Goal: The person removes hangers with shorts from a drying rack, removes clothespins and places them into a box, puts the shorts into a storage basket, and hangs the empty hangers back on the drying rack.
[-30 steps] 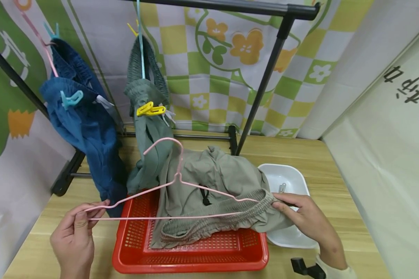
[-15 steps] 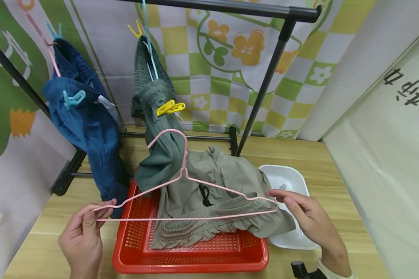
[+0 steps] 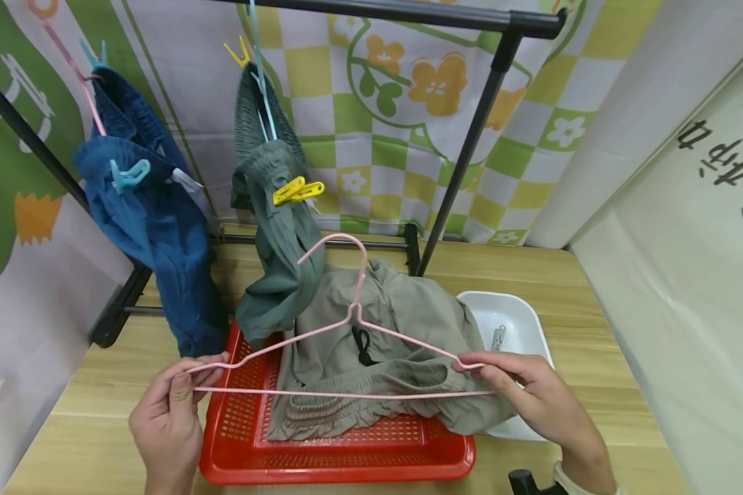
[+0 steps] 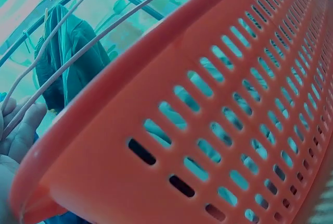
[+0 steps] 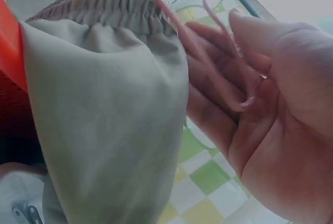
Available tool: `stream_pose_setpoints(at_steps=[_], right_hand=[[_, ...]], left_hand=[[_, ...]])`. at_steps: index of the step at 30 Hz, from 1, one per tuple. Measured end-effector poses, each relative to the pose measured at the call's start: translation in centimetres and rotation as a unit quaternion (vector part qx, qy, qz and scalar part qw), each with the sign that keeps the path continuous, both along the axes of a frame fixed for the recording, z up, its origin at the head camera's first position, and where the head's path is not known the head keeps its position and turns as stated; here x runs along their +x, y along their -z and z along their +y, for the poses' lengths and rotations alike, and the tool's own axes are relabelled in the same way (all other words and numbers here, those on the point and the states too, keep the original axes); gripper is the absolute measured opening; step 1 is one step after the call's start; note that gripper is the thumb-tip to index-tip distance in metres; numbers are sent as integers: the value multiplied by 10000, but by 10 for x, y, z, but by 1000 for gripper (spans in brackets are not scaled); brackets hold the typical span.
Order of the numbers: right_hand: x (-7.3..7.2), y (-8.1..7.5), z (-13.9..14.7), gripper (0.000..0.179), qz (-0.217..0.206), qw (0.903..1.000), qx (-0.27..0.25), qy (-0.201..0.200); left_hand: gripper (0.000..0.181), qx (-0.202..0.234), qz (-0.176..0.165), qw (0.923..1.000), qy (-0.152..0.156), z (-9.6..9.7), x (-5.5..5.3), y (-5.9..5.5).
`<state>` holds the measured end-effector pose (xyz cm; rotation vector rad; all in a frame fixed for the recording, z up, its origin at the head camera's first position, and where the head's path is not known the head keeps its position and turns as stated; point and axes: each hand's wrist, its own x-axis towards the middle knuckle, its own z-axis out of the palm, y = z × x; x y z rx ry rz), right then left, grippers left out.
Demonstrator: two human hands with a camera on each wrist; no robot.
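A pink wire clothes hanger (image 3: 357, 313) spans the space between both hands, hook up, above the basket. My left hand (image 3: 172, 412) pinches its left corner between thumb and fingers. Around its right corner my right hand (image 3: 535, 395) closes loosely; in the right wrist view that end lies between thumb and fingers, against the palm. Beneath the hanger, khaki trousers (image 3: 408, 302) with a gathered elastic waistband and a black drawstring lie in the red plastic basket (image 3: 340, 474). Their waistband sits just behind the hanger's lower bar, off the wire.
Blue trousers (image 3: 179, 254) and green trousers (image 3: 285, 254), clipped with clothespins, hang from a black rack (image 3: 378, 8) behind the basket. The green leg reaches the basket's back left corner. A white tray (image 3: 526, 316) with a clear clip (image 3: 499, 337) stands at the right.
The right hand drew the waistband off the hanger's right end, let it go, then took that corner. The hanger and left hand moved right. The green trousers swung right.
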<state>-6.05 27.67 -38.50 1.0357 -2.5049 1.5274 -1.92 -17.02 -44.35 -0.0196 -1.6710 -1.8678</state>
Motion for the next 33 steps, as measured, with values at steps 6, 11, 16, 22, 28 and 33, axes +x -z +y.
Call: stream_pose_setpoints(at_steps=[6,11,16,22,28,33], right_hand=[[-4,1,-1,38,-86,9994,-337,-96],[-8,7,5,28,483,9910,-1211,-292],[-7,2,26,17,898,9805,-1733,-238],[9,-28,68,16,1220,9684,-2176,42],[15,-62,93,18,1690,9675,-1572,1030],[3,-85,80,20,2344,9439,-1604,1686]], left_hand=[[24,-273,-578,9980,-16,0,2,-4],[24,-211,75,9965,807,-5,0,-1],[28,-735,-252,9858,1487,-6,1,3],[25,-2418,-1085,9488,1717,-4,1,8],[31,-3873,-792,9079,1396,-1,-4,13],[41,-4435,-601,8891,961,0,-5,14]])
